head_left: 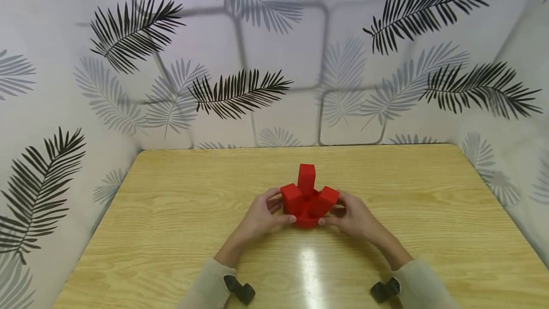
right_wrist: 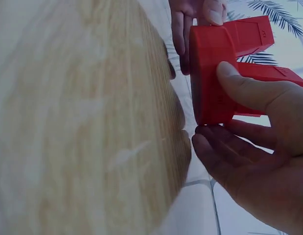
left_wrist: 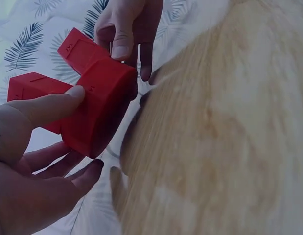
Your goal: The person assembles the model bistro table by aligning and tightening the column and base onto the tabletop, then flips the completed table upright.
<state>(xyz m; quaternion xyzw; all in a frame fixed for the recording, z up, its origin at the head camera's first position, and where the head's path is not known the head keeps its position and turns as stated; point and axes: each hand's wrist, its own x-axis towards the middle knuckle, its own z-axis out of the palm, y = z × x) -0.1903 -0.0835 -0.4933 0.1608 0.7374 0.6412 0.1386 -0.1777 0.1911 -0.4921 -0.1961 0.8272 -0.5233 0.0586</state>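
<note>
A red plastic piece (head_left: 306, 221) with a low faceted base and three square-ended blocks angling upward is between my hands, over the middle of the table. My left hand (head_left: 265, 214) holds its left side, the thumb on the near face of the base and the fingers curled round behind. From the opposite side my right hand (head_left: 353, 216) grips it in the same way. Both wrist views show a gap between the underside of the red piece (left_wrist: 100, 98) and the tabletop. Small raised marks, too blurred to read, show on the blocks (right_wrist: 254, 36).
The light wood-grain table (head_left: 180, 194) carries a bright reflection in front of the hands. Behind it and along its sides stand pale panels (head_left: 283, 46) with a leaf print. A dark wrist strap (head_left: 239, 290) shows at each sleeve.
</note>
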